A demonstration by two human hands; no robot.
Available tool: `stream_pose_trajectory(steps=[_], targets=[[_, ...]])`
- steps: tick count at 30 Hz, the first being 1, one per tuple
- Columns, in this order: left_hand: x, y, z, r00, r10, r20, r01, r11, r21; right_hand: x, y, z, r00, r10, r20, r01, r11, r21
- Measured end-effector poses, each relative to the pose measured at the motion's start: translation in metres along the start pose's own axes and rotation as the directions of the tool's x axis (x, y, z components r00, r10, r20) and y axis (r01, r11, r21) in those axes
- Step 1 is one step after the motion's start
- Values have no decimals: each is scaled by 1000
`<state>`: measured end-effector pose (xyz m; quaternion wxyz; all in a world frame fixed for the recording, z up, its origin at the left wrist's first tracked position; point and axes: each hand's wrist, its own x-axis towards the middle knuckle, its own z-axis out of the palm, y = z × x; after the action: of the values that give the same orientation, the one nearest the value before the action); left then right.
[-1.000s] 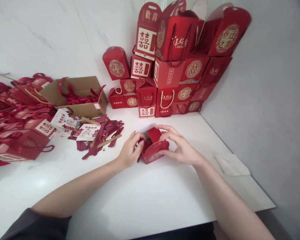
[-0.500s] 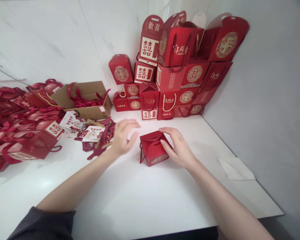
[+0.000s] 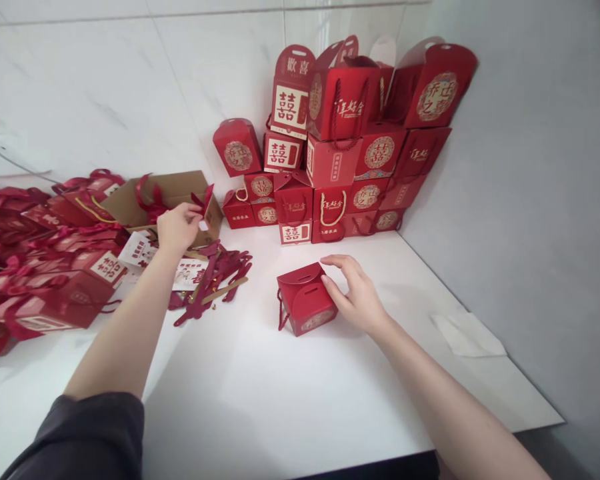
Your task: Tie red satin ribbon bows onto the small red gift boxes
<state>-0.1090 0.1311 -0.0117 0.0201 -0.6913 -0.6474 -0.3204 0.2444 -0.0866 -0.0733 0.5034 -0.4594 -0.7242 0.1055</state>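
A small red gift box [image 3: 307,303] stands on the white table, its rounded top flaps folded over and a dark red cord handle hanging at its left side. My right hand [image 3: 355,293] grips the box's back right corner, thumb on the top flap and fingers curved behind. Farther left, my left hand [image 3: 177,227] is at the front edge of a brown carton [image 3: 190,181] that contains red ribbons. Its fingers are bent together beside a ribbon end [image 3: 209,198]; what they pinch, if anything, is hidden.
Red gift boxes [image 3: 367,197] are stacked against the back wall. Ribbon-tied boxes [image 3: 60,293] crowd the left side. Dark red ribbon strips [image 3: 205,293] and printed cards [image 3: 189,273] lie in front of the carton. A white sheet [image 3: 467,333] lies near the table's right edge.
My left hand has gone from beside the gift box to the carton, up and left. My right hand stays on the box. The view has shifted slightly.
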Motion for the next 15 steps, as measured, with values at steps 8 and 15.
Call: stream_pose_trajectory(steps=[8, 15], targets=[[-1, 26, -28, 972, 101, -212, -155, 953, -259, 1, 0, -2, 1000, -10, -27, 9, 1000, -7], [4, 13, -17, 998, 24, 57, -31, 991, 130, 1, 1, -1, 1000, -16, -13, 16, 1000, -8]])
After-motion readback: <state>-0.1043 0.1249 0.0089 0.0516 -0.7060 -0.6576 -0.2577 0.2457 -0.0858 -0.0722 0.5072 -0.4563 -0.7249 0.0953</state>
